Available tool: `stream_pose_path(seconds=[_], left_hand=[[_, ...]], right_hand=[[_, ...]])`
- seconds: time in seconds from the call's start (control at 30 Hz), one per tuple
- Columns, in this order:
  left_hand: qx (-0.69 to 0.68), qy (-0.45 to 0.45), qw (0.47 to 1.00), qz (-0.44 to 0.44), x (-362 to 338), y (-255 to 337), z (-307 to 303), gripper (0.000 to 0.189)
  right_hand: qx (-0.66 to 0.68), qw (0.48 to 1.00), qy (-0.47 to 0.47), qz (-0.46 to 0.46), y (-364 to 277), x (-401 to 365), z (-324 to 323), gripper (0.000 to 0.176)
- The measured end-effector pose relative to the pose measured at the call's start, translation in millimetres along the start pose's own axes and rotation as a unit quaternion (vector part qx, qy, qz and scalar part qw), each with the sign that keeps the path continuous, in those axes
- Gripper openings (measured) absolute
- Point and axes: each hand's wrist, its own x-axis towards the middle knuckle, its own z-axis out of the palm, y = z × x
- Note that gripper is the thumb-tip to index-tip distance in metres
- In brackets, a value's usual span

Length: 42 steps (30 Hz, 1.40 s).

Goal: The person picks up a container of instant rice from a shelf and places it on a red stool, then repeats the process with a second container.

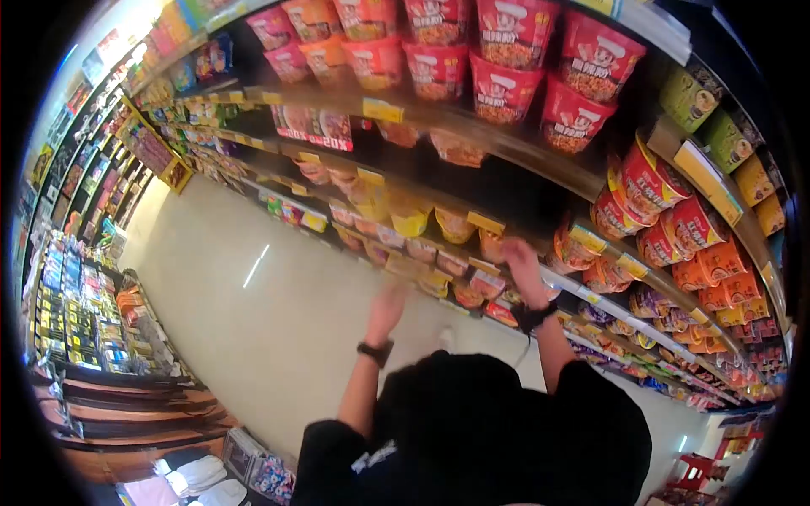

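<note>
My right hand (525, 263) reaches to the shelf front. Its fingers are beside an orange noodle cup (492, 244), and whether they touch it is too blurred to tell. My left hand (387, 309) is raised over the floor, in front of the lower shelves. Motion smears its fingers, and I make out nothing held in it. Yellow noodle cups (411, 219) stand on the shelf ahead of my hands. Below them is a row of packaged cups (451, 263). Each wrist wears a dark band.
Red noodle tubs (509, 88) are stacked in two layers on the upper shelf (540, 156). Large red bowls (650, 173) fill the right side. A pale aisle floor (228, 244) runs left, beside racks of small packages (93, 312). Folded cloth items (198, 476) lie lower left.
</note>
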Motion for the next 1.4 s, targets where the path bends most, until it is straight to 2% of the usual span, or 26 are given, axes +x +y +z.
stream_pose_path(seconds=[0.07, 0.1, 0.17, 0.23, 0.27, 0.3, 0.4, 0.43, 0.47, 0.5, 0.53, 0.57, 0.67, 0.73, 0.83, 0.93, 1.0, 1.03, 1.1, 1.13, 1.17, 1.23, 1.3, 1.4], left_hand=[[-0.062, -0.005, 0.993, 0.099, 58, 22, 9, 0.024], [-0.076, -0.004, 0.987, 0.145, 83, 30, 11, 0.025], [-0.157, -0.040, 0.987, 0.004, 119, 106, -12, 0.028], [-0.155, 0.032, 0.971, 0.179, 184, 60, 18, 0.031], [-0.155, 0.044, 0.974, 0.160, 213, 66, 20, 0.031], [-0.156, 0.055, 0.976, 0.141, 239, 72, 23, 0.032], [-0.046, 0.060, 0.992, 0.102, 305, 71, 32, 0.035], [-0.021, 0.037, 0.995, 0.088, 314, 72, 31, 0.035], [0.001, 0.015, 0.997, 0.075, 326, 76, 32, 0.034], [0.020, -0.005, 0.998, 0.063, 338, 82, 35, 0.034], [-0.050, -0.030, 0.996, 0.074, 351, 76, 44, 0.033], [-0.121, -0.055, 0.988, 0.078, 354, 73, 49, 0.032], [-0.203, -0.121, 0.971, 0.018, 363, 72, 56, 0.029], [-0.240, -0.184, 0.950, -0.076, 353, 89, 36, 0.030], [-0.455, -0.189, 0.870, -0.019, 346, 80, 48, 0.032], [-0.480, -0.184, 0.858, 0.010, 336, 83, 60, 0.035], [-0.436, -0.216, 0.873, -0.027, 329, 96, 46, 0.035], [-0.410, -0.233, 0.880, -0.045, 324, 101, 39, 0.035], [-0.423, -0.253, 0.868, -0.062, 309, 99, 29, 0.022], [-0.426, -0.261, 0.864, -0.069, 300, 101, 21, 0.017], [-0.475, -0.269, 0.835, -0.064, 285, 117, -4, 0.021], [-0.464, -0.269, 0.841, -0.072, 262, 129, -25, 0.024], [-0.442, -0.286, 0.848, -0.069, 240, 126, -30, 0.030], [-0.383, -0.352, 0.852, -0.062, 205, 130, -32, 0.030]], right_hand=[[0.079, 0.995, 0.050, -0.036, -20, 47, 2, 0.019], [0.076, 0.993, 0.073, -0.052, -24, 72, 3, 0.020], [0.069, 0.989, 0.114, -0.070, -21, 105, 6, 0.021], [0.082, 0.982, 0.145, -0.084, -21, 135, 17, 0.023], [0.088, 0.979, 0.160, -0.093, -21, 150, 21, 0.024], [0.032, 0.981, 0.169, -0.090, -22, 165, 25, 0.026], [-0.131, 0.967, 0.203, -0.083, -5, 198, 37, 0.032], [-0.186, 0.954, 0.215, -0.090, 22, 213, 37, 0.031], [-0.243, 0.938, 0.228, -0.099, 21, 223, 36, 0.031], [-0.189, 0.948, 0.240, -0.088, 21, 228, 36, 0.032], [-0.138, 0.956, 0.246, -0.075, 23, 226, 37, 0.032], [-0.087, 0.962, 0.253, -0.063, 21, 221, 40, 0.032], [-0.076, 0.959, 0.271, -0.031, 20, 219, 31, 0.028], [-0.110, 0.952, 0.285, -0.017, 28, 211, 23, 0.026], [-0.214, 0.927, 0.307, -0.008, 47, 195, 7, 0.022], [-0.291, 0.902, 0.319, 0.010, 52, 168, -3, 0.018], [-0.183, 0.922, 0.339, 0.044, -24, 149, 23, 0.014], [-0.069, 0.929, 0.356, 0.068, -61, 141, 44, 0.013], [0.011, 0.919, 0.393, 0.029, -58, 123, 51, 0.013], [0.002, 0.917, 0.396, 0.042, -64, 110, 55, 0.014], [-0.003, 0.915, 0.400, 0.053, -84, 96, 67, 0.014], [-0.012, 0.918, 0.390, 0.073, -108, 66, 81, 0.017], [-0.002, 0.900, 0.428, 0.082, -131, 38, 97, 0.016], [0.006, 0.884, 0.458, 0.092, -125, -16, 99, 0.018]])
